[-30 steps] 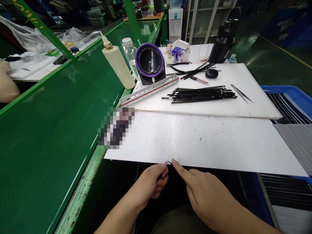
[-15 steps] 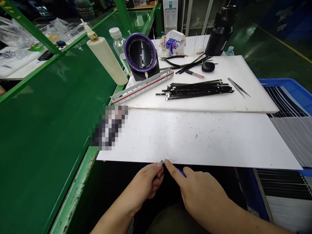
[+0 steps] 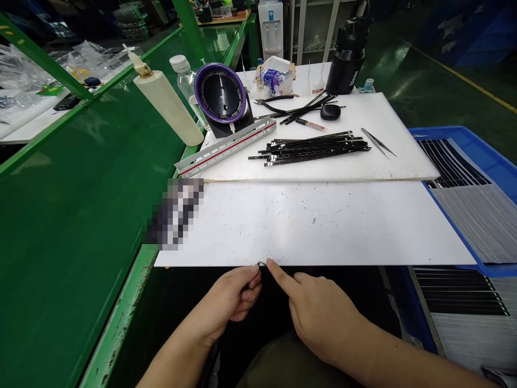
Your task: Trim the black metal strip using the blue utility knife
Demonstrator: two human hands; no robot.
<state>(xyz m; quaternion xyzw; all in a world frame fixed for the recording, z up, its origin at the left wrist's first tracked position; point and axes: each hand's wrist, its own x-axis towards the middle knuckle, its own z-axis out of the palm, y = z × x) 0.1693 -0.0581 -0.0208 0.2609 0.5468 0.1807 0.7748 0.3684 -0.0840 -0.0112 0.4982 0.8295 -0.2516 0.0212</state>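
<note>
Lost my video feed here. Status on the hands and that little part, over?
Left hand pinching a tiny dark part at the white board's near edge. Right hand forefinger touching it. Nothing in the way.

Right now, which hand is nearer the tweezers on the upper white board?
Right. The right hand is below the tweezers, slightly left of them; the left hand is further left, at the near board edge. Neither touches them.

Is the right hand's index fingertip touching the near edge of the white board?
Touching. In the head view the right hand stretches its index fingertip onto the near edge of the white board, with no gap visible, beside the left hand.
</note>
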